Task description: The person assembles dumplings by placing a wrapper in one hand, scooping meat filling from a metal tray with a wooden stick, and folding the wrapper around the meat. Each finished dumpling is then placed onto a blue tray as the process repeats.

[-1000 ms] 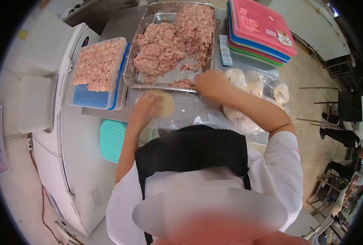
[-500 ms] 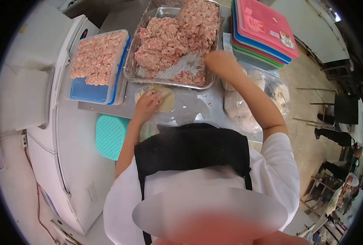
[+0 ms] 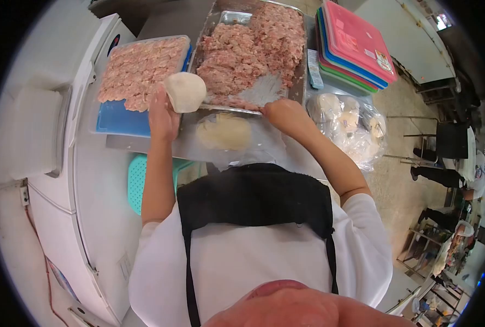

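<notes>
My left hand (image 3: pixel 164 117) is raised beside the left container, holding a round, pale dough wrapper (image 3: pixel 186 92) at its edge. My right hand (image 3: pixel 287 116) is closed at the near edge of a large metal tray (image 3: pixel 303 65); what it grips is hidden. Ground meat (image 3: pixel 234 52) is heaped in that tray, with a scraped patch at the near side. More round dough wrappers (image 3: pixel 224 132) lie on plastic film on the counter between my hands. At left, a clear container (image 3: pixel 102 111) holds rows of meat-topped pieces (image 3: pixel 139 68).
Stacked coloured lids (image 3: pixel 360 41) stand at the back right. Below them are plastic bags of pale, round items (image 3: pixel 349 125). A turquoise perforated basket (image 3: pixel 136 182) sits under the counter's left edge. A white appliance (image 3: pixel 98 191) borders the left; people are far right.
My left hand has lifted from the wrappers, moving up and left with one wrapper. My right hand has come down and slightly left to the tray's near edge.
</notes>
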A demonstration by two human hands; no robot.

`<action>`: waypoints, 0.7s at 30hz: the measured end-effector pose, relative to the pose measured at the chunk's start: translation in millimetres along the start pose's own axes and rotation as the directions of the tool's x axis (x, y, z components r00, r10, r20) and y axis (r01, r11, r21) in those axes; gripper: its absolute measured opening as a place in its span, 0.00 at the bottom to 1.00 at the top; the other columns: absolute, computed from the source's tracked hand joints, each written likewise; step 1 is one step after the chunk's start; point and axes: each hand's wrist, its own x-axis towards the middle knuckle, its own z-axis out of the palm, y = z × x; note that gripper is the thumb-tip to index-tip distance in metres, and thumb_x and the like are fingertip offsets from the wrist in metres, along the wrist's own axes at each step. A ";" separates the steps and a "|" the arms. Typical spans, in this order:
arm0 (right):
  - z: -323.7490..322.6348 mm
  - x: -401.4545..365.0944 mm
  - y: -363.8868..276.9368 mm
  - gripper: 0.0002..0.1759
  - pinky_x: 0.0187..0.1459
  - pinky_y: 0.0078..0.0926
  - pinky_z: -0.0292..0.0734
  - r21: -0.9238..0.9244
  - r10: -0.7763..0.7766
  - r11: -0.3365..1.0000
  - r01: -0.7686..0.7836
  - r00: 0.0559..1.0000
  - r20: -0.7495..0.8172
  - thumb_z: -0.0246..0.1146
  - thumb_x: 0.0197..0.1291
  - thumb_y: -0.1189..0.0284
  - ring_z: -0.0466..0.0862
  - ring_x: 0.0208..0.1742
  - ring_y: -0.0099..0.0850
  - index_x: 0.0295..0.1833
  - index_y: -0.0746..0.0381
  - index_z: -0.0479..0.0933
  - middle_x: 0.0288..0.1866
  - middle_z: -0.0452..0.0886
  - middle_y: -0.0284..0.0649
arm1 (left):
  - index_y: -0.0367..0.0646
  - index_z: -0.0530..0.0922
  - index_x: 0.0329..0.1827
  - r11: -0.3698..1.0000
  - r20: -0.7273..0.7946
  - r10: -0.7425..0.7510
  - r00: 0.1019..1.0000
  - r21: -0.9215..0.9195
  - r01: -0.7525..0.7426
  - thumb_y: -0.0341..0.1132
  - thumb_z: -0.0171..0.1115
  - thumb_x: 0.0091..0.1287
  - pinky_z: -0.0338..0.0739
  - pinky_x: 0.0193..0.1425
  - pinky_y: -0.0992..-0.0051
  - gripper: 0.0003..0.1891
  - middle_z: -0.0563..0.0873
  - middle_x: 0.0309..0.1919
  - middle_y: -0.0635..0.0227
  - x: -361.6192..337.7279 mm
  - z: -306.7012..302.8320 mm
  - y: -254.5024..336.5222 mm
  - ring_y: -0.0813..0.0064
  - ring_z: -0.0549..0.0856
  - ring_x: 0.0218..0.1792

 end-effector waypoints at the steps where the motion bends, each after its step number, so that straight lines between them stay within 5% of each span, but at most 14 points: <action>1: -3.2 7.5 -3.7 0.11 0.34 0.43 0.81 0.060 0.002 0.998 -0.001 1.000 -0.013 0.58 0.56 0.68 0.86 0.31 0.46 0.29 0.62 0.82 0.28 0.84 0.49 | 0.33 0.78 0.53 0.990 -0.006 -0.024 1.000 -0.141 0.023 0.44 0.54 0.74 0.75 0.53 0.75 0.20 0.83 0.48 0.63 0.9 3.4 12.4 0.77 0.80 0.51; 4: -10.4 36.5 -4.5 0.14 0.35 0.45 0.80 0.108 0.021 0.994 -0.020 1.000 -0.012 0.58 0.60 0.64 0.85 0.32 0.48 0.30 0.62 0.83 0.29 0.84 0.50 | 0.34 0.80 0.51 0.881 0.134 0.163 0.977 0.427 -0.206 0.41 0.56 0.73 0.75 0.50 0.77 0.17 0.85 0.44 0.67 16.4 -9.8 26.9 0.78 0.82 0.45; 7: -2.9 64.3 -4.9 0.18 0.36 0.48 0.80 -0.023 0.058 0.998 -0.057 0.995 0.080 0.57 0.63 0.60 0.85 0.33 0.50 0.33 0.62 0.83 0.31 0.84 0.52 | 0.36 0.80 0.50 0.863 0.085 0.127 0.988 0.482 -0.152 0.39 0.58 0.72 0.76 0.46 0.79 0.14 0.86 0.40 0.70 21.0 -7.4 45.0 0.79 0.82 0.41; 10: 31.5 69.8 -19.6 0.19 0.36 0.47 0.79 0.016 0.042 0.999 -0.045 0.988 0.150 0.56 0.64 0.59 0.85 0.34 0.51 0.35 0.64 0.83 0.34 0.84 0.53 | 0.38 0.79 0.53 0.876 0.175 0.220 0.960 0.397 -0.274 0.39 0.58 0.73 0.76 0.44 0.79 0.14 0.85 0.41 0.70 41.2 -26.5 28.5 0.79 0.82 0.42; 13: 19.2 62.4 -17.4 0.19 0.36 0.43 0.77 0.397 0.009 0.917 -0.044 0.996 0.090 0.57 0.65 0.58 0.84 0.36 0.51 0.38 0.64 0.84 0.34 0.85 0.52 | 0.37 0.76 0.56 0.997 0.020 0.059 0.998 0.046 -0.060 0.38 0.58 0.72 0.78 0.49 0.76 0.16 0.84 0.47 0.68 48.8 -25.0 17.7 0.75 0.84 0.44; 16: 2.6 40.4 -20.7 0.21 0.34 0.36 0.74 0.640 0.160 0.755 -0.144 0.987 0.033 0.58 0.67 0.56 0.82 0.30 0.37 0.40 0.64 0.83 0.27 0.82 0.45 | 0.37 0.73 0.59 0.984 -0.054 -0.027 0.998 -0.177 0.017 0.37 0.55 0.73 0.80 0.54 0.69 0.17 0.83 0.51 0.65 62.1 -13.7 -2.1 0.69 0.84 0.47; 21: -19.6 31.3 -15.8 0.22 0.29 0.25 0.70 0.878 0.374 0.454 -0.150 0.927 -0.036 0.58 0.69 0.54 0.74 0.25 0.21 0.39 0.64 0.82 0.21 0.73 0.33 | 0.33 0.67 0.64 0.836 0.222 -0.259 0.940 -0.436 0.334 0.39 0.45 0.76 0.70 0.68 0.58 0.21 0.76 0.61 0.55 59.0 45.6 -31.9 0.59 0.76 0.61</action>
